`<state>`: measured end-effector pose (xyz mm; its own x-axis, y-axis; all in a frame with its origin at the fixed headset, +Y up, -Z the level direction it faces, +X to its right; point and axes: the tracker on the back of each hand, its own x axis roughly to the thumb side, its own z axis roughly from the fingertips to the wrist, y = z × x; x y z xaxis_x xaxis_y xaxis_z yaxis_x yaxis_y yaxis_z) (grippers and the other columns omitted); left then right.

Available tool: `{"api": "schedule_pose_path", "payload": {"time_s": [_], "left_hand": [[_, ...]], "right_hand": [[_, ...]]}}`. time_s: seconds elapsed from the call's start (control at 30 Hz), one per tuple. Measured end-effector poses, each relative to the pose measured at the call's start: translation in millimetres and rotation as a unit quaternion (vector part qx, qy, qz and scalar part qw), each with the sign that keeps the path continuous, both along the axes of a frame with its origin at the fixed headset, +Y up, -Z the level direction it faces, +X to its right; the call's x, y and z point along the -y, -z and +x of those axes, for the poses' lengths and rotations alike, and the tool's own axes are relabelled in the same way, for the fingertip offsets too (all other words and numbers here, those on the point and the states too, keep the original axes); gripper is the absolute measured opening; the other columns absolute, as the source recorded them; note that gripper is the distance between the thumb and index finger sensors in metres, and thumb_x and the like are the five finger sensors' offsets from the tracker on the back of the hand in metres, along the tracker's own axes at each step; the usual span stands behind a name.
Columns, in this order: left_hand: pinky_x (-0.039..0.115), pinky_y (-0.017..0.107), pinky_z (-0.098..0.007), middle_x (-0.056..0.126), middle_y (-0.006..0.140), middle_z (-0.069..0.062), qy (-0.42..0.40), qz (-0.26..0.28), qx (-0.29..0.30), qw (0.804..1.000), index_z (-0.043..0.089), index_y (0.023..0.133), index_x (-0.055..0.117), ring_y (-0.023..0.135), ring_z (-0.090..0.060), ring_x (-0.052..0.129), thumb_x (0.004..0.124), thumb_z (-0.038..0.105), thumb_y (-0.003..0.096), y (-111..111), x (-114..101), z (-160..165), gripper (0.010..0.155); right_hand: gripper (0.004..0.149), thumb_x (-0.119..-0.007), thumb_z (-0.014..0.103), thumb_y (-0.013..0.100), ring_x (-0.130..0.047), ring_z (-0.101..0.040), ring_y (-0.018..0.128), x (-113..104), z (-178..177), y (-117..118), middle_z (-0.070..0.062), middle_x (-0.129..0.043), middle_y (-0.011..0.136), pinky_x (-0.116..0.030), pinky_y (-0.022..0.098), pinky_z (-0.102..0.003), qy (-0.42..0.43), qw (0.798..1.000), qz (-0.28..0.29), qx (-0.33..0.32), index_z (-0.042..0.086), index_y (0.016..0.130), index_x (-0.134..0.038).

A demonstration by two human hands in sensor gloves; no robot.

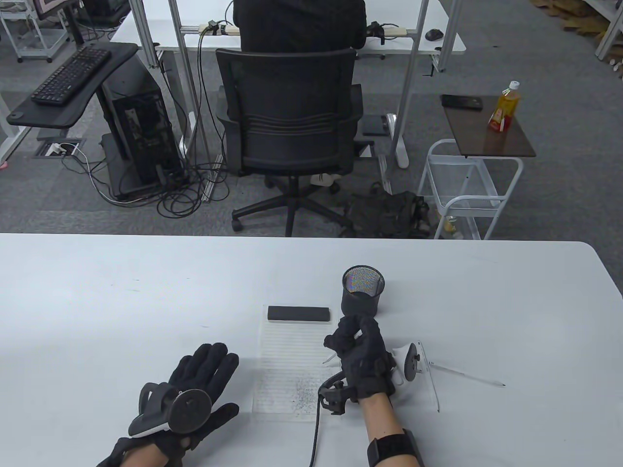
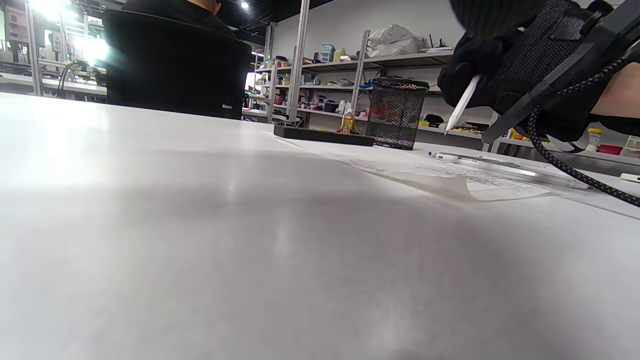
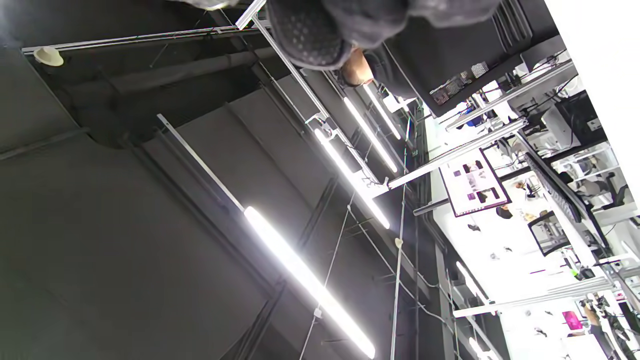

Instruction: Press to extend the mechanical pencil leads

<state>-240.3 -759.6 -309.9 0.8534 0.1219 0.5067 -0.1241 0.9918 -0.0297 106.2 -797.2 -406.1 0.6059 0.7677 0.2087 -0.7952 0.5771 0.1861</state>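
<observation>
White mechanical pencil [image 2: 462,103] is gripped in the right hand [image 1: 359,351], fingers curled tight around the barrel, tip pointing down toward the table [image 1: 121,301] and held clear above it. In the table view only a short stretch of barrel shows between the fingers; the thumb sits at the upper end, though actual contact with the push button cannot be made out. Hand and pencil hang over the right edge of the lined paper sheet [image 1: 287,350], just on the near side of the black mesh pen cup [image 1: 362,291].

The sheet lies at the middle of the table toward the near edge, with a patch of grey pencil marks [image 1: 302,395] at its near right corner. A black rectangular block [image 1: 299,314] rests across the sheet's far edge. A clear ruler [image 1: 430,377] lies just to the right of the right hand, partly under its tracker, and a second slim pencil [image 1: 469,377] lies on the table beyond it.

Left hand [image 1: 194,389] rests flat on the table near the near edge, left of the sheet, fingers spread, holding nothing.

Right wrist view shows only ceiling and lights.
</observation>
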Motion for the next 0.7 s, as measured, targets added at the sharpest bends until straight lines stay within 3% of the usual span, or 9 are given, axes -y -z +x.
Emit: {"api": "schedule_pose_path", "payload": {"time_s": [0.17,0.37,0.7], "left_hand": [[0.036,0.077,-0.065,0.019,0.12,-0.013,-0.001,0.0,0.001,1.0,0.025,0.114,0.021,0.112,-0.044,0.027,0.066,0.063,0.046,0,0,0,0.09],[0.036,0.077,-0.065,0.019,0.12,-0.013,0.0,0.0,0.001,1.0,0.025,0.114,0.021,0.112,-0.044,0.027,0.066,0.063,0.046,-1,0,1,0.09],[0.036,0.077,-0.065,0.019,0.12,-0.013,0.002,-0.001,0.002,1.0,0.026,0.114,0.021,0.112,-0.044,0.027,0.066,0.063,0.046,-1,1,2,0.09]], "right_hand": [[0.051,-0.057,0.045,0.062,-0.085,-0.037,0.041,1,-2,-2,-0.011,-0.085,0.052,-0.072,0.044,-0.067,-0.02,1.0,-0.003,0.014,0.003,0.075,-0.084],[0.059,-0.057,0.054,0.061,-0.084,-0.037,0.043,5,-9,-3,-0.011,-0.085,0.054,-0.071,0.047,-0.066,-0.023,1.0,-0.005,0.015,0.004,0.076,-0.085],[0.049,-0.058,0.042,0.061,-0.084,-0.039,0.041,7,-15,-5,-0.012,-0.085,0.052,-0.071,0.045,-0.069,-0.042,0.999,-0.009,0.021,0.002,0.076,-0.083]]}}
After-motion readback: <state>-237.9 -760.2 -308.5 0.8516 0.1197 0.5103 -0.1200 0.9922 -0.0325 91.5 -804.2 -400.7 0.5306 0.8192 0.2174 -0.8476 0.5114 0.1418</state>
